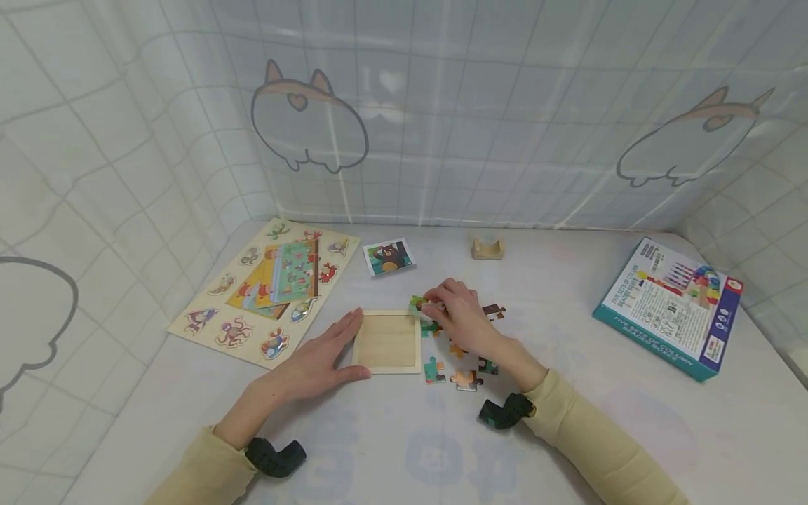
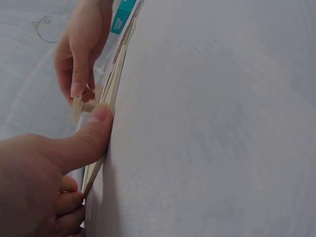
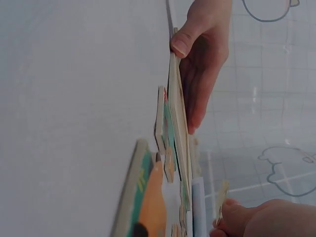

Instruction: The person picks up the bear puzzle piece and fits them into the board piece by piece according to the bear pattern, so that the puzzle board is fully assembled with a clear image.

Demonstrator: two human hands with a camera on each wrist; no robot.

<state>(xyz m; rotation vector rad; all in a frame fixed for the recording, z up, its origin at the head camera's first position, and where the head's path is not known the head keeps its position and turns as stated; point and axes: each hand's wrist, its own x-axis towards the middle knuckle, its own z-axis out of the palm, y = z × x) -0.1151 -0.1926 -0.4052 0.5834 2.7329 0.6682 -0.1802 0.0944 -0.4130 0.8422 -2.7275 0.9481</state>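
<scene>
A square wooden puzzle tray lies flat, its inside bare. My left hand rests at its left side, fingers straight near the upper corner and thumb at the lower one; in the left wrist view the thumb touches the tray's edge. Just above the tray's right corner, my right hand pinches a jigsaw piece between thumb and fingers, raised off the table in both wrist views. Loose jigsaw pieces lie right of the tray, among them a green-orange one and an orange one. Some are partly hidden beneath the right hand.
A bear picture card and a small wooden holder stand farther back. At left lies a sea-animal board with picture puzzles on top. A beaded-boxes carton sits at right. Patterned curtain walls enclose the table.
</scene>
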